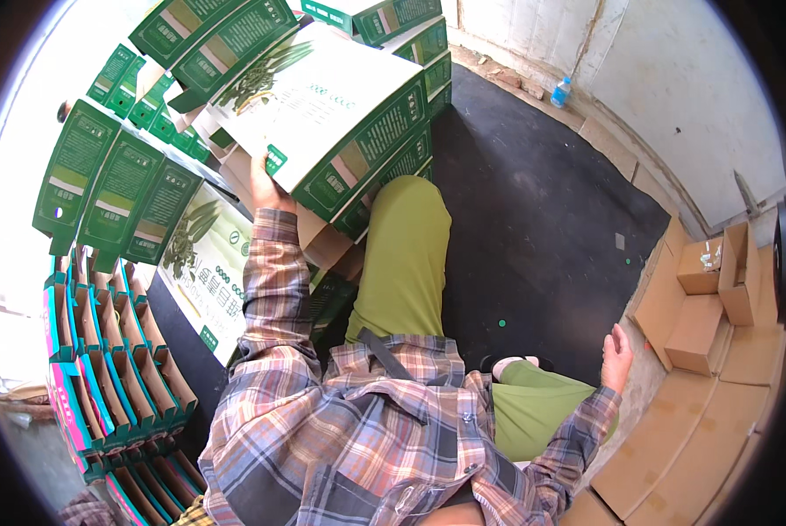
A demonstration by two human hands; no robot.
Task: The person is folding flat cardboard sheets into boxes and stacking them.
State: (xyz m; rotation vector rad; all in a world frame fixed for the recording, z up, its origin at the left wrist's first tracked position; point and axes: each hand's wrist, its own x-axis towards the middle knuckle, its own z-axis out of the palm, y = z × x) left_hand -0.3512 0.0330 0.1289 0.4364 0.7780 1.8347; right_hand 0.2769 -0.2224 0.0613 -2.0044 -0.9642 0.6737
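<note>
My left hand (268,186) grips the near left edge of a white and green cardboard carton (349,88), with part of the fingers hidden against it. The carton has a picture of green vegetables on its white top and lies on a stack of similar cartons, just beyond my left knee. Out to the right, my right hand (618,358) hangs beside my bent leg with its fingers apart, holding nothing. Beside my left forearm lies a white carton panel (213,272). Green carton flaps (117,188) stand up to the left of the held carton.
At the left are stacked open trays (121,368) with teal edges. Brown cardboard boxes (700,333) stand at the right, near taped cartons (673,430). Black matting (533,202) covers the floor ahead. A blue-capped water bottle (560,92) stands by the far wall.
</note>
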